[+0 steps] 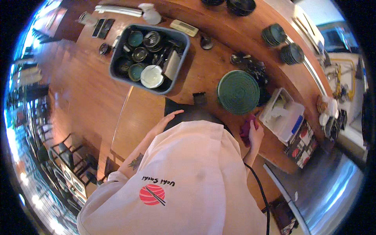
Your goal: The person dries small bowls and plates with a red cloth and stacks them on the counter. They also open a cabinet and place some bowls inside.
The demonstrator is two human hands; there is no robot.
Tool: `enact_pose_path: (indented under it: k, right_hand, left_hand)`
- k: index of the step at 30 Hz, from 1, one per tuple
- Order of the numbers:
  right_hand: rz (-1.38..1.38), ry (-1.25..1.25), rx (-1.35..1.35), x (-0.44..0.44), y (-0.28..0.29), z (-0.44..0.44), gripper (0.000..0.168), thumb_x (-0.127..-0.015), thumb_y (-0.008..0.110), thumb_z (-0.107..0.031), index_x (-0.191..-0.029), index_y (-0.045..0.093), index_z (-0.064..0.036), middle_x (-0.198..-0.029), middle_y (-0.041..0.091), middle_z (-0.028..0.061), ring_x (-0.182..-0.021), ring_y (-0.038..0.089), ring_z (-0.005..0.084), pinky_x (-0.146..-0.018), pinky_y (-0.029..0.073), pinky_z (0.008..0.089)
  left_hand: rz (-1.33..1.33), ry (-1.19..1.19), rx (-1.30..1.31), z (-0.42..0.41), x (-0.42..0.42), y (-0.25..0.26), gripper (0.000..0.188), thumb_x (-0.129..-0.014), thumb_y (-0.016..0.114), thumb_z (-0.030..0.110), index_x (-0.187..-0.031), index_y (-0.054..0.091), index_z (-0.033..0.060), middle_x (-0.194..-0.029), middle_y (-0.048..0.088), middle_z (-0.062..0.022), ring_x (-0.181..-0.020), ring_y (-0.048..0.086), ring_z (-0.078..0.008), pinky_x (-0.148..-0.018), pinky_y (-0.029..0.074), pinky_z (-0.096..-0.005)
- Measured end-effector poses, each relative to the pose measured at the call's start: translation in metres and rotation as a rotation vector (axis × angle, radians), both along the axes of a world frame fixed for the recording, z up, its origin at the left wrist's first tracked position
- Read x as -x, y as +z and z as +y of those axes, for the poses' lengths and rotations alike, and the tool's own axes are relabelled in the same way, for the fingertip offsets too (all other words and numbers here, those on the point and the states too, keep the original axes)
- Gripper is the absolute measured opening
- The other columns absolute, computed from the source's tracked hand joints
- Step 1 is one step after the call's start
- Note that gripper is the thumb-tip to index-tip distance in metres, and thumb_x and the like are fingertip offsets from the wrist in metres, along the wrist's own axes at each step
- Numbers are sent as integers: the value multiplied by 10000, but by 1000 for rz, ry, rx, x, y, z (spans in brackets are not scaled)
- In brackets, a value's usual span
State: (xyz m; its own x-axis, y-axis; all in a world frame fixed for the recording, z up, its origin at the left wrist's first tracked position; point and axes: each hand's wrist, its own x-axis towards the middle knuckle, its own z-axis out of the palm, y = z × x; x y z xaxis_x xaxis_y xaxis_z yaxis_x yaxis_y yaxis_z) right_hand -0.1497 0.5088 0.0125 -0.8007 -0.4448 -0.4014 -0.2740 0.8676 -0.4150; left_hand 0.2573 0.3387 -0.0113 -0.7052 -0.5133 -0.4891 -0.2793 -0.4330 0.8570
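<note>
My right hand (pixel 256 133) is closed around a crumpled purple-magenta cloth (pixel 245 132) beside the table's near edge. Just beyond it stands a stack of round green plates (pixel 238 92), the top one ringed with concentric grooves. With its fingers stretched out, my left hand (pixel 171 117) lies against black fabric (pixel 192 111) at my waist and holds nothing. Ahead of that hand is a grey plastic tub (pixel 179 35) holding dark bowls, dishes and a white scalloped bowl (pixel 152 76). A small dark square object (pixel 200 98) sits between the tub and the plates.
To the right, a clear plastic container (pixel 276 117) holds something white. Dark glossy items (pixel 255 67) lie behind the plates. Dark dish stacks (pixel 273 34) line the raised wooden counter (pixel 243 26). A white vase (pixel 150 14) stands behind the tub; chairs (pixel 66 152) are at left.
</note>
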Motion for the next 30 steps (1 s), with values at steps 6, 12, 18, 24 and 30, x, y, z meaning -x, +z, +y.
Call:
enact_pose_path:
  k: [6,12,18,24,30]
  right_hand:
    - [144,-56,324,7,3,-15,404,-923,648,-341,-1105,680,18,-1041,713,193,-968,676,295,-871,500,385]
    - [94,18,503,4,16,-32,367,-939,639,-301,-1074,673,39,-1001,711,170,-909,653,247,-846,493,365]
    - [37,55,471,-2,14,-38,349,-945,631,-286,-1070,679,37,-984,713,152,-890,649,220,-833,494,349]
    - [-41,113,523,-7,23,-38,372,-967,607,-275,-1144,659,49,-1024,704,121,-897,651,177,-824,509,329]
    - [35,116,470,-4,25,-36,353,-954,617,-266,-1118,664,43,-1006,712,145,-914,654,212,-851,496,344]
  left_hand:
    - [-14,78,87,40,-30,-94,686,-1026,357,503,-1547,225,75,-1613,201,-118,-1493,167,-251,-1219,100,-392]
    - [73,49,-123,-21,18,82,566,-1007,479,447,-1388,503,28,-1472,451,-125,-1398,361,-224,-1182,234,-364]
    - [-693,526,950,-160,-45,62,247,-903,661,257,-1019,713,45,-1020,716,-115,-937,678,-252,-818,523,-365]
    - [-1140,548,1073,-232,-104,4,286,-803,705,207,-1069,695,103,-1031,643,-131,-1034,599,-333,-867,488,-457]
    - [-1059,191,1641,-267,-98,0,400,-747,689,106,-1138,648,184,-1123,602,-86,-1089,568,-303,-857,479,-491]
